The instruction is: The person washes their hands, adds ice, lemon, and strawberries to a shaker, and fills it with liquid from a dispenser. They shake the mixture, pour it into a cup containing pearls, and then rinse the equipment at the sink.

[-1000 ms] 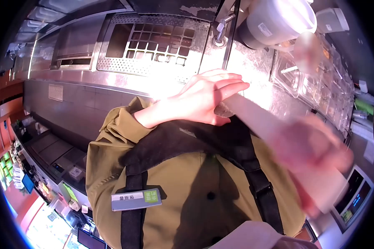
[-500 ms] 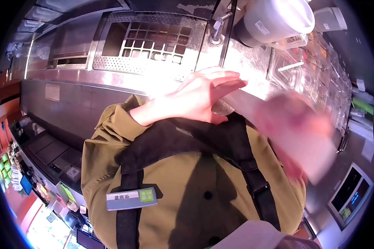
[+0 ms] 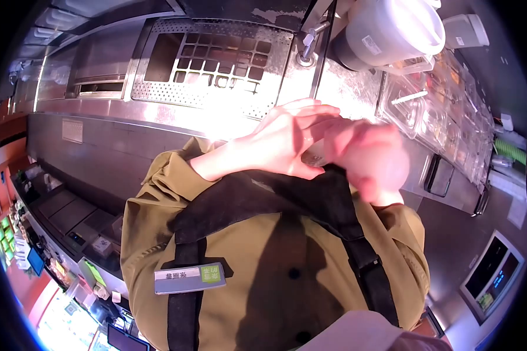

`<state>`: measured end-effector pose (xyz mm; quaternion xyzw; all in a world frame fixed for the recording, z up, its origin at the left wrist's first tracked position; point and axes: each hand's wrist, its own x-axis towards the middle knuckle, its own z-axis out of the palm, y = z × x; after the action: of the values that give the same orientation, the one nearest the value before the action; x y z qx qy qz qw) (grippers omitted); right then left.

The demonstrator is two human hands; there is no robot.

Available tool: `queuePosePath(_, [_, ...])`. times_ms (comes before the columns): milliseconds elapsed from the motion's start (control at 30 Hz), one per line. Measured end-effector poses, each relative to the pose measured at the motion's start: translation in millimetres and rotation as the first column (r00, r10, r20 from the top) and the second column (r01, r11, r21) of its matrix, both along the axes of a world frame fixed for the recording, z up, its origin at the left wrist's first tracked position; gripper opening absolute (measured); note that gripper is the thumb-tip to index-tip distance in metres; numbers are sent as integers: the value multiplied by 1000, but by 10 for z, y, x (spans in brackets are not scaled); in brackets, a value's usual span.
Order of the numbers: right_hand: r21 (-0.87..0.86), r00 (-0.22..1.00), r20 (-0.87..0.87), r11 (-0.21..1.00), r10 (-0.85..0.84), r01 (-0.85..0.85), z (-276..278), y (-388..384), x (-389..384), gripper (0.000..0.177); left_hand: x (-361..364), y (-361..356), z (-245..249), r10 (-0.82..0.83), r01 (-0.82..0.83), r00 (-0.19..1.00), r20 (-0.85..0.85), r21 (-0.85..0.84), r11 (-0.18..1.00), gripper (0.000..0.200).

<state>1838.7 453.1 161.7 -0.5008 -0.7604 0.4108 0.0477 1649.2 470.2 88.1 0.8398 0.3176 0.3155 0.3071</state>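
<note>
Right hand (image 3: 372,158): bare, motion-blurred, swung in from the lower right since half a second ago; it now meets the left hand's fingertips, covering where a long pale strip stretched. Blur hides its fingers, so I cannot tell whether they are apart or clamped.
Left hand (image 3: 281,140): bare, nearly unmoved, long fingers together, thumb apart below; they curve around the small piece, but I cannot tell how tightly.
Small translucent piece (image 3: 314,158): in the left hand's gap between thumb and fingers, partly hidden.
Black fabric apron (image 3: 257,202): over the olive long-sleeved shirt (image 3: 228,263), just below both hands.
Bright steel counter (image 3: 357,88): beyond the hands, bearing a white, round plastic bucket (image 3: 392,44).
Clear plastic containers (image 3: 454,111): clustered right of the bucket.
</note>
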Motion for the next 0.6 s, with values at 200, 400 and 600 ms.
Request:
queuePosePath(200, [332, 521, -780, 935, 346, -124, 573, 65, 257, 19, 44, 25, 5, -66, 67, 993, 98, -9, 998, 71])
queuePosePath(400, [223, 719, -682, 974, 133, 31, 46, 80, -42, 34, 14, 16, -17, -27, 33, 990, 139, -43, 999, 67])
queuePosePath(600, [399, 506, -778, 915, 373, -61, 5, 130, 20, 48, 31, 14, -87, -24, 33, 982, 186, -46, 998, 70])
